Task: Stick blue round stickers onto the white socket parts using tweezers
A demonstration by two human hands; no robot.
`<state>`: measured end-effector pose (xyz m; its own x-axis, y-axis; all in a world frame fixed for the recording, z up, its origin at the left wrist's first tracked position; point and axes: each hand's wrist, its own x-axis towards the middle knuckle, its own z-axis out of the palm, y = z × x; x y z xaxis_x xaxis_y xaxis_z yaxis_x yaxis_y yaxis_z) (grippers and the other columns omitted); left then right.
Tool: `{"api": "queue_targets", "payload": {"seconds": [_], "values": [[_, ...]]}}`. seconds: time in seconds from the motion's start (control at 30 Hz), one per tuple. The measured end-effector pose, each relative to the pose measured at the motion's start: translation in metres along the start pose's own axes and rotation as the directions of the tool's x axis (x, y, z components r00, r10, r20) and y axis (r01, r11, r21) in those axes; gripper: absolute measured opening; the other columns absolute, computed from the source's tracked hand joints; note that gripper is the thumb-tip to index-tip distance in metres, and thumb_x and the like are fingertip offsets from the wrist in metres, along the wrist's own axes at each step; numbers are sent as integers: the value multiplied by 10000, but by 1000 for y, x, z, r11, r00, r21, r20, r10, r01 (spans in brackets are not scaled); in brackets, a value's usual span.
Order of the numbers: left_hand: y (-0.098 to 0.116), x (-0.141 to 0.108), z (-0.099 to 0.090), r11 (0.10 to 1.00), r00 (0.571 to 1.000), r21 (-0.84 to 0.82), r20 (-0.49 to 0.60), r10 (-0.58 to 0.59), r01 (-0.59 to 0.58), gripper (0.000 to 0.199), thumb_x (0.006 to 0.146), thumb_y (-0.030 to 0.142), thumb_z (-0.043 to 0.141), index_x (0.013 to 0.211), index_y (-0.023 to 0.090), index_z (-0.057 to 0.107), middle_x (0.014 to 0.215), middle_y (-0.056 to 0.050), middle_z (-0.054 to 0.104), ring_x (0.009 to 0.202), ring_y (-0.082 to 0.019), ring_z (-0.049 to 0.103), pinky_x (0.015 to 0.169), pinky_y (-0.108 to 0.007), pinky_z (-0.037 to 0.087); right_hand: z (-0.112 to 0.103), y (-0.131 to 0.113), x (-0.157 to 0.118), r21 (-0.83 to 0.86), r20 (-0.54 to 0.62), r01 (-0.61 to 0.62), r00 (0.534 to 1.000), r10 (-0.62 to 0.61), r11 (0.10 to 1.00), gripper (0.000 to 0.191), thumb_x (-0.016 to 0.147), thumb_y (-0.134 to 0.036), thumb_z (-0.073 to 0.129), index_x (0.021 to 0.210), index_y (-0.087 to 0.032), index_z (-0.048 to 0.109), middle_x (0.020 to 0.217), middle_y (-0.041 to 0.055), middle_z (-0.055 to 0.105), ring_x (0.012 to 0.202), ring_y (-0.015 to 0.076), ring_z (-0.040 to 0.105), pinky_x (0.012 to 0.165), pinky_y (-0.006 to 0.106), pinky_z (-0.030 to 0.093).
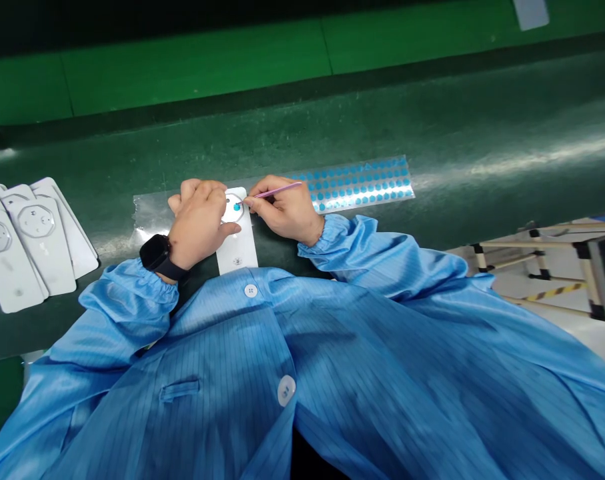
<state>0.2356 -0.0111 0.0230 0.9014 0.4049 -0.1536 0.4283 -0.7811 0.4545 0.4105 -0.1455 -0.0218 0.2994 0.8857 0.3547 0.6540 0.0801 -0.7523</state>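
Observation:
A white rectangular panel (pixel 237 250), which looks like a phone back cover, lies in front of me with a large rounded octagonal outline at its far end. My left hand (pixel 199 217) rests over the panel's left side, fingers curled near the far edge and thumb lying across its face. Between thumb and fingers, my right hand (pixel 287 212) pinches a thin pink stick-like tool (pixel 282 189). The tool's tip meets the panel at a small blue round sticker (pixel 237 207) inside the outline. Whether the tip touches the sticker is too small to tell.
A clear sheet of blue round stickers (pixel 362 183) lies to the right, extending behind my hands. Its transparent left end (pixel 149 210) shows beside my left hand. Several similar white panels (pixel 42 250) overlap at the left. A tube-frame rack (pixel 542 257) stands right of the green bench (pixel 457 133).

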Motion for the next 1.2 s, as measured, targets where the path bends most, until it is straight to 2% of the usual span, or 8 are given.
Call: {"api": "queue_targets", "payload": {"seconds": [0.33, 0.53, 0.63, 0.73, 0.87, 1.0, 1.1, 1.2], "values": [[-9, 6, 9, 999, 998, -24, -62, 29, -30, 437, 796, 334, 956, 1055, 196, 632, 1404, -161, 666, 1427, -451, 508, 1189, -642, 454, 1, -1, 1, 19, 15, -68, 998, 68, 998, 290, 1022, -473, 674, 871, -228, 699, 814, 34, 736, 768, 206, 676, 762, 357, 542], [-14, 4, 19, 989, 981, -142, -194, 17, -45, 540, 723, 211, 977, 1037, 231, 538, 1290, -126, 602, 1292, -383, 587, 1094, -577, 532, -1, -6, 4, 377, -169, -165, 955, 243, 911, 427, 1013, -656, 646, 910, -242, 627, 941, 43, 722, 767, 180, 702, 724, 340, 589], [-11, 7, 27, 970, 931, -210, -362, 39, -123, 553, 747, 150, 921, 1116, 241, 520, 1308, -108, 550, 1270, -321, 606, 1092, -497, 548, -2, -15, 7, 388, 46, -297, 952, 303, 873, 339, 976, -550, 690, 888, -225, 652, 1020, 56, 740, 781, 176, 698, 717, 338, 586], [-12, 11, 17, 975, 854, -191, -521, -5, -111, 520, 809, 175, 856, 1207, 237, 527, 1332, -121, 540, 1323, -329, 584, 1143, -514, 521, -1, -23, 33, 297, 308, -414, 895, 324, 861, 135, 905, -323, 752, 864, -202, 710, 847, 19, 735, 714, 171, 645, 654, 315, 527], [-41, -18, -38, 977, 721, -81, -663, -201, 198, 401, 939, 327, 767, 1277, 250, 565, 1422, -143, 574, 1468, -384, 499, 1268, -597, 410, 9, -24, 131, 323, 159, -491, 871, 465, 809, 176, 935, -61, 717, 831, -190, 656, 779, 8, 714, 710, 145, 650, 673, 290, 559], [-87, -86, -91, 807, 580, -79, -656, -484, 585, 432, 982, 512, 699, 1298, 232, 610, 1439, -134, 627, 1511, -433, 485, 1301, -660, 356, 1, -8, 236, 168, -33, -438, 893, 449, 883, 257, 994, -34, 731, 837, -200, 614, 723, -33, 631, 795, 149, 682, 819, 328, 630], [-110, -122, -93, 632, 504, -103, -511, -696, 768, 569, 923, 545, 738, 1354, 195, 618, 1509, -230, 632, 1543, -500, 475, 1251, -712, 405, -16, 3, 260, -71, -201, -463, 874, 442, 883, 363, 1042, -85, 639, 723, -211, 521, 675, -29, 464, 905, 210, 726, 951, 423, 616], [-113, -132, -73, 590, 538, -49, -356, -764, 806, 581, 929, 608, 688, 1369, 231, 655, 1709, -277, 488, 1625, -590, 346, 1191, -819, 397, -30, -1, 237, -150, -173, -413, 905, 388, 898, 289, 1057, -101, 562, 784, -193, 579, 707, -20, 496, 867, 179, 678, 1001, 427, 565]]}}
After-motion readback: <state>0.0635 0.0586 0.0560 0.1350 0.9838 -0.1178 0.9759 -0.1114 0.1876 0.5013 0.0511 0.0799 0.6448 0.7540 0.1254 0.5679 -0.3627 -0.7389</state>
